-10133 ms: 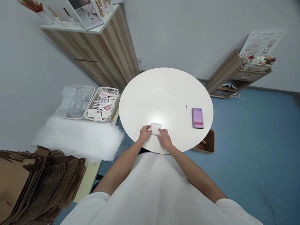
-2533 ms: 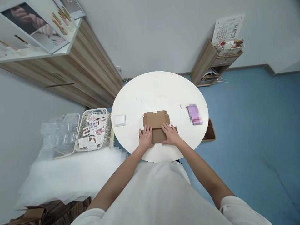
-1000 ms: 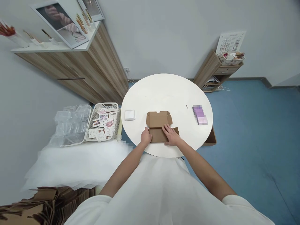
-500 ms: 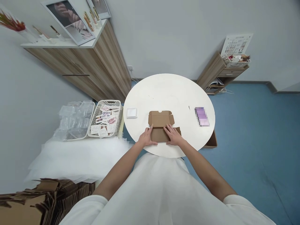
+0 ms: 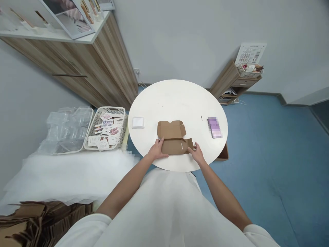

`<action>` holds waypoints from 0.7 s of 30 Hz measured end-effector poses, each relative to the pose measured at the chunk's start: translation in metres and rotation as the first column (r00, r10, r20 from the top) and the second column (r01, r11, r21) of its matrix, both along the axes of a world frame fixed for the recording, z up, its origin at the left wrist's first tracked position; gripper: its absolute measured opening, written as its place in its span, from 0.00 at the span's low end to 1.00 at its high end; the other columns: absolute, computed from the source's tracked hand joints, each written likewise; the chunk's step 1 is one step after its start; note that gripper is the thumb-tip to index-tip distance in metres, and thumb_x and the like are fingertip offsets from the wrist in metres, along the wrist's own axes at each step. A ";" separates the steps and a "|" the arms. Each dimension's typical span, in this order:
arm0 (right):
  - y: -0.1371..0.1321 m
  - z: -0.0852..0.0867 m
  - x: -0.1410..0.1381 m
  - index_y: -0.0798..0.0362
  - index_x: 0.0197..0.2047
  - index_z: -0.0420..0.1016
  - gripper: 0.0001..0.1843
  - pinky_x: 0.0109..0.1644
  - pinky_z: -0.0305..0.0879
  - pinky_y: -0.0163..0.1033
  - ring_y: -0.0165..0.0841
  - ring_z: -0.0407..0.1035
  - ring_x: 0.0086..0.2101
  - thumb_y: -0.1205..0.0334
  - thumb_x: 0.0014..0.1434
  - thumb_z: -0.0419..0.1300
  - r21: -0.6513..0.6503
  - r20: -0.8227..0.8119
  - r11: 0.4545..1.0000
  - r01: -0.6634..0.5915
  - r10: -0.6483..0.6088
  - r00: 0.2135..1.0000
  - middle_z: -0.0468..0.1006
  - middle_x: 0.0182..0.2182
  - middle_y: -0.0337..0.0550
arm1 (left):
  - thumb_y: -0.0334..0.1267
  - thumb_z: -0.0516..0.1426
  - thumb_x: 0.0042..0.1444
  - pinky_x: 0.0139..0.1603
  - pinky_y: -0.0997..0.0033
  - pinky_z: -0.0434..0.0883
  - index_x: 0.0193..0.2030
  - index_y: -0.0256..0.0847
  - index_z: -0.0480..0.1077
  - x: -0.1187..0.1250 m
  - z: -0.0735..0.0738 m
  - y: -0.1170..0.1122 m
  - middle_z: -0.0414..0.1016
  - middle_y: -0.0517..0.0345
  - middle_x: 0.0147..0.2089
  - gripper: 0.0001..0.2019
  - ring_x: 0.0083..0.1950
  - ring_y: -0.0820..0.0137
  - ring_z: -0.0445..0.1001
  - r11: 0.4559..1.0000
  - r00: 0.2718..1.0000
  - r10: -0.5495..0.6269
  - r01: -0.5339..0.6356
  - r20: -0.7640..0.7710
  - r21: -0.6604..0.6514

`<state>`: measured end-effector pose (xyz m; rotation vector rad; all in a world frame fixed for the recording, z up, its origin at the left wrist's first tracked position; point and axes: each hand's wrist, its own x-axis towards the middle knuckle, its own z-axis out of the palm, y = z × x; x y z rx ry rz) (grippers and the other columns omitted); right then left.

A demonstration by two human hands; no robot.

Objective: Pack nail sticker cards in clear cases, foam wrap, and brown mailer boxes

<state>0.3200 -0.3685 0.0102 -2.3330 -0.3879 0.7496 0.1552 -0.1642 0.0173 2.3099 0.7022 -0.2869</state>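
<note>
A brown cardboard box [image 5: 171,130] lies partly folded on the round white table, its lid panel with side flaps laid out on the far side. My left hand [image 5: 155,150] grips the left end of the box's near part, fingers on the far edge and thumb along the near edge. At the right end, my right hand [image 5: 196,153] holds the end flap [image 5: 190,144] between thumb and fingers. A small white slot shows in the box's bottom panel near that flap.
On the white table [image 5: 177,99] lie a white stack [image 5: 138,122] at left and a blurred purple stack [image 5: 215,127] at right. Left of the table stand a basket of printed cards [image 5: 88,135] and a tray of clear plastic packs [image 5: 69,123]. Flattened cardboard [image 5: 33,219] is piled lower left.
My right hand has moved right, from the box's inner panel to its right end flap, uncovering the slot. My left hand stays on the left end. The whole view has shifted slightly.
</note>
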 end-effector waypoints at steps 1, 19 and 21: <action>-0.001 -0.001 0.001 0.56 0.62 0.43 0.42 0.47 0.61 0.42 0.40 0.64 0.47 0.48 0.48 0.54 0.010 -0.081 0.999 0.031 -0.030 0.996 0.63 0.52 0.54 | 0.53 0.62 0.31 0.42 0.63 0.66 0.64 0.46 0.33 0.001 0.000 -0.002 0.53 0.47 0.53 0.56 0.46 0.57 0.67 1.000 1.000 0.009 -0.009 0.003 -0.010; 0.014 0.006 0.019 0.50 0.39 0.64 0.13 0.30 0.56 0.35 0.32 0.65 0.30 0.59 0.48 0.53 -0.178 0.074 0.962 -0.207 0.223 0.972 0.71 0.28 0.38 | 0.52 0.63 0.30 0.44 0.61 0.66 0.64 0.47 0.31 0.020 -0.005 -0.046 0.49 0.46 0.54 0.58 0.48 0.57 0.66 0.985 0.992 0.127 -0.123 0.019 -0.120; 0.011 0.003 0.026 0.50 0.35 0.62 0.10 0.28 0.55 0.34 0.32 0.64 0.27 0.63 0.46 0.54 -0.206 0.062 0.949 -0.240 0.258 0.964 0.70 0.25 0.37 | 0.51 0.64 0.29 0.44 0.61 0.66 0.64 0.48 0.32 0.022 -0.003 -0.051 0.50 0.47 0.54 0.58 0.47 0.57 0.67 0.983 0.991 0.133 -0.129 0.022 -0.134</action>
